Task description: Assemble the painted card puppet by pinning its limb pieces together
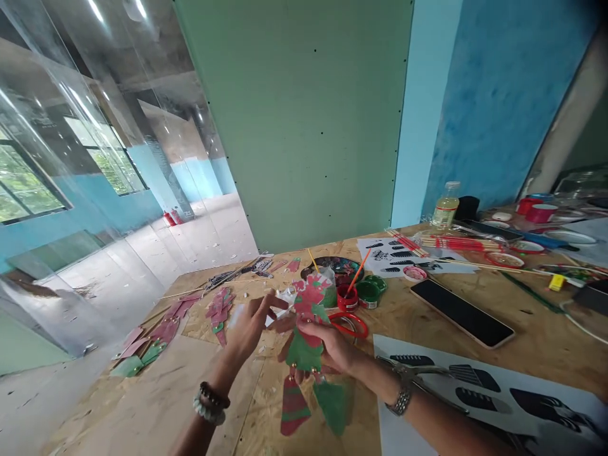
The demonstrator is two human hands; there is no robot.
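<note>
A jointed cut-out figure [304, 352], painted red and green with small brass-coloured fasteners, is in my right hand [334, 344]. Its striped red leg piece and green leg piece hang below, over the tabletop. The thumb of that hand lies across the figure's middle; most of its fingers are behind it. My left hand [254, 322] is to the left of the figure, fingers stretched out and holding nothing I can see. White scraps lie just beyond its fingertips. Behind the figure are an open red paint jar [347, 299] with an orange brush and a green paint jar [370, 291].
More red and green cut-outs [164, 328] lie at the left. Red-handled scissors [354, 324] are beside my right hand. A phone [462, 313], printed sheets [484, 396], red-wrapped sticks [460, 244] and a bottle [445, 206] occupy the right. A green panel [313, 126] stands behind the wooden table.
</note>
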